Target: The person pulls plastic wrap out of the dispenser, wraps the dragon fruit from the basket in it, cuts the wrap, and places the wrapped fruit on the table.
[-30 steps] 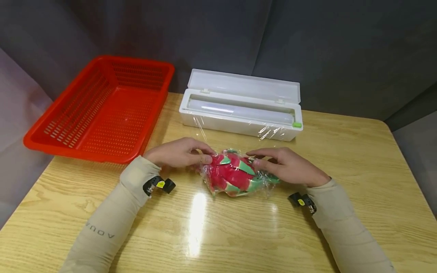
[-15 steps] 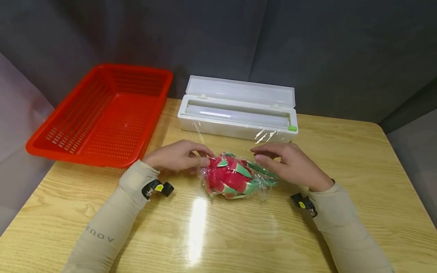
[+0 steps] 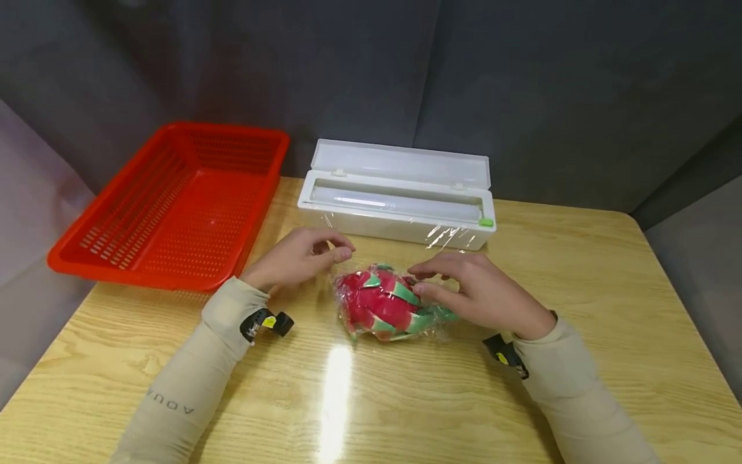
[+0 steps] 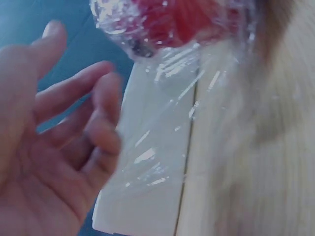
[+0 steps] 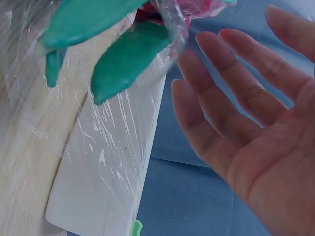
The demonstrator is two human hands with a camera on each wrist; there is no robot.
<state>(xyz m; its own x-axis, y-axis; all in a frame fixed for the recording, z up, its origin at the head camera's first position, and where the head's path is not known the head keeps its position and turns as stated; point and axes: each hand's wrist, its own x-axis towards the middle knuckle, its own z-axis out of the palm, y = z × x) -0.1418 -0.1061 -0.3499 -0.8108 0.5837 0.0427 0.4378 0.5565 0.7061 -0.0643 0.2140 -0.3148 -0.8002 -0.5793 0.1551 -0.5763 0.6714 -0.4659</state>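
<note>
A red dragon fruit with green scale tips (image 3: 379, 308) lies on the table, wrapped in clear cling film. A stretch of film (image 5: 110, 142) still runs from it to the white dispenser box (image 3: 353, 223) behind. My left hand (image 3: 295, 258) hovers to the fruit's upper left, apart from it, fingers loosely bent; the left wrist view shows nothing held. My right hand (image 3: 472, 290) is over the fruit's right end and covers part of its green tips. In the right wrist view its fingers are spread and relaxed beside the wrapped fruit; whether they touch the film I cannot tell.
The box's lid (image 3: 400, 164) stands raised, with the film roll (image 3: 400, 203) inside and a green slider (image 3: 485, 222) at its right end. A red slotted basket (image 3: 139, 278) stands on the left. Dark curtain (image 3: 551, 103) hangs behind the wooden table (image 3: 580, 270).
My left hand has let go of the fruit's left end and moved up and away. My right hand drew off to the right, then came back over the fruit. The view has tilted slightly.
</note>
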